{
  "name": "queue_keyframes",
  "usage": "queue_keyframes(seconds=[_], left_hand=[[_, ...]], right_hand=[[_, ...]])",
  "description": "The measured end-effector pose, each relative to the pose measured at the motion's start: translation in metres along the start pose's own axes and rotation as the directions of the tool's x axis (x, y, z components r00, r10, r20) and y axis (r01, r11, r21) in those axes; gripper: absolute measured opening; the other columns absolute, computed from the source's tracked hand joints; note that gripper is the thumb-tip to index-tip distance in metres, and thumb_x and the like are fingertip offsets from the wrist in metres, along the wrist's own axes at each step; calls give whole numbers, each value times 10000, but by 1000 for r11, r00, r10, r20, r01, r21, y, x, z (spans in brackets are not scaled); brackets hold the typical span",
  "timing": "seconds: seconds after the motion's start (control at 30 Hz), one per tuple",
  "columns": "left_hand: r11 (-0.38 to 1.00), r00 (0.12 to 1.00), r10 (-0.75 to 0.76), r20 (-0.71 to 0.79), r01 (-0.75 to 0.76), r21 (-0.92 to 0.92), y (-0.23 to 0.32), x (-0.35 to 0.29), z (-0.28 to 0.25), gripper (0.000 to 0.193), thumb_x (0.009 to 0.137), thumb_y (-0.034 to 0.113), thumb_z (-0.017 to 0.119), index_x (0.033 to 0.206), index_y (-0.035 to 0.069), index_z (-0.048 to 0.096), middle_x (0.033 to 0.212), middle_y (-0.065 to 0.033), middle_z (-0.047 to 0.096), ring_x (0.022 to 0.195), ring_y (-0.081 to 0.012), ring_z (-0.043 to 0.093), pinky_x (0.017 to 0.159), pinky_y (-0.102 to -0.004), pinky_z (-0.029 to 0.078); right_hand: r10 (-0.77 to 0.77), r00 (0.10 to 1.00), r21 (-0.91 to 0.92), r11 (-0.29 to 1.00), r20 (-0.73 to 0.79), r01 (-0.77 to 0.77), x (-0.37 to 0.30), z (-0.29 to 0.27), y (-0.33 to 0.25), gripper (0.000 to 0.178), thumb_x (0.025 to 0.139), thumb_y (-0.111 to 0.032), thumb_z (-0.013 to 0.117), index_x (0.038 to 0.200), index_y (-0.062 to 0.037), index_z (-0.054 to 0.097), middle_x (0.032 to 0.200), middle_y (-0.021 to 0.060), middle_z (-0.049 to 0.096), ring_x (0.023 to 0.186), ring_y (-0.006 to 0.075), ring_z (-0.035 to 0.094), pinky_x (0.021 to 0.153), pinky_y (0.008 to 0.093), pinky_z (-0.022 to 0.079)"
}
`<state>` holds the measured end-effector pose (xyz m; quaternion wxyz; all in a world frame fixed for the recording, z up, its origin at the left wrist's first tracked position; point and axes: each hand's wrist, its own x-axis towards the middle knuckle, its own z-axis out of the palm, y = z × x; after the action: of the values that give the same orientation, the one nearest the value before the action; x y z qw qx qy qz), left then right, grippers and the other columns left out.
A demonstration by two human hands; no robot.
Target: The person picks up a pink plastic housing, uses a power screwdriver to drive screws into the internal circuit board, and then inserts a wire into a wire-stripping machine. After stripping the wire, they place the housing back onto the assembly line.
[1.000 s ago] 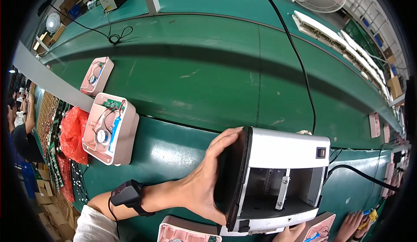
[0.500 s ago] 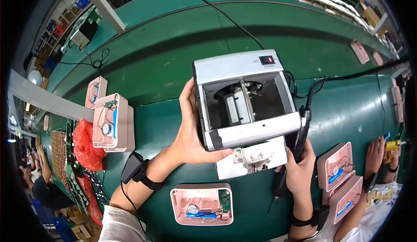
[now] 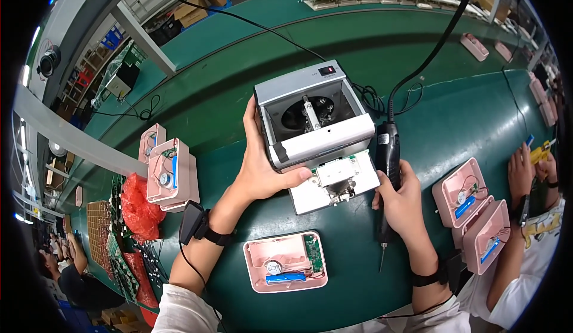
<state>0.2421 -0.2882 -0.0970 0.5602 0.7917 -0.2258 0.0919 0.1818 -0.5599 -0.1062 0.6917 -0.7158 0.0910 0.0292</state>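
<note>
My left hand (image 3: 256, 172) is closed around the left side of a grey screw feeder (image 3: 325, 139), its thumb along the front. The feeder has a lit switch on top and a dark round drum inside its open bay. From its front juts a white plate (image 3: 305, 197) with a metal rail block. My right hand (image 3: 407, 204) grips a black electric screwdriver (image 3: 388, 154), bit pointing down, with the thumb at the plate's right edge. Below lies an open pink housing (image 3: 268, 249) holding a blue battery, a round silver part and a green circuit board.
More pink housings stand stacked at left (image 3: 190, 175) and at right (image 3: 456, 180). A red plastic bag (image 3: 140, 204) and circuit boards lie far left. At right, a co-worker's hands (image 3: 522, 175) hold a yellow tool. The screwdriver's black cable (image 3: 433, 55) rises overhead.
My view has shifted. The feeder, still held, now tilts more to the right and sits lower against the bench. The screwdriver stands more upright, its cord now rising overhead.
</note>
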Motion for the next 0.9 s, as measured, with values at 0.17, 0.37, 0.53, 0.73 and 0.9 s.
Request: queue_keyframes(seconds=[0.17, 0.37, 0.53, 0.73, 0.9], left_hand=[[999, 999, -40, 7, 40, -29, 0, -1, -2, 1459, 643, 451, 919, 1581, 10, -110, 1540, -299, 260, 1458, -412, 310, 1197, -476, 281], [993, 998, -61, 25, 58, 104, 13, 0, -14, 1480, 648, 469, 921, 1572, -26, -124, 1578, -335, 196, 1498, -440, 238, 1231, -497, 215], [979, 995, -66, 77, 50, 196, 24, 2, -22, 1483, 656, 484, 920, 1567, -51, -121, 1598, -360, 137, 1522, -460, 164, 1249, -511, 162], [943, 995, -85, 44, 66, 327, 45, -10, -37, 1350, 750, 529, 851, 1572, -74, -34, 1594, -368, 159, 1522, -477, 148, 1247, -524, 168], [819, 988, -155, 12, 122, 561, 77, -15, -66, 1218, 824, 570, 779, 1563, -100, 81, 1586, -374, 183, 1512, -490, 162, 1238, -535, 192]], right_hand=[[-14, 999, 44, 999, 31, 12, 2, 1, 5, 208, 998, -65, 605, 1139, 48, 502, 688, 44, 586, 514, 111, 570, 494, 265, 475], [-24, 1000, 45, 999, 18, 24, 0, -5, 5, 195, 1000, -84, 617, 1121, 34, 521, 706, 45, 589, 525, 110, 568, 493, 268, 484], [-25, 1000, 70, 997, 8, 25, 1, -6, 6, 240, 977, -109, 674, 1100, 29, 520, 727, 31, 578, 520, 89, 559, 479, 258, 479], [2, 1000, 251, 968, 16, -6, -14, -2, -21, 236, 1001, -166, 648, 1113, -14, 506, 723, 21, 540, 495, 107, 514, 485, 260, 465], [-371, 929, 420, 841, -12, 341, -31, -15, -54, 214, 1030, -209, 596, 1104, -54, 470, 718, 8, 467, 473, 98, 437, 489, 247, 428]])
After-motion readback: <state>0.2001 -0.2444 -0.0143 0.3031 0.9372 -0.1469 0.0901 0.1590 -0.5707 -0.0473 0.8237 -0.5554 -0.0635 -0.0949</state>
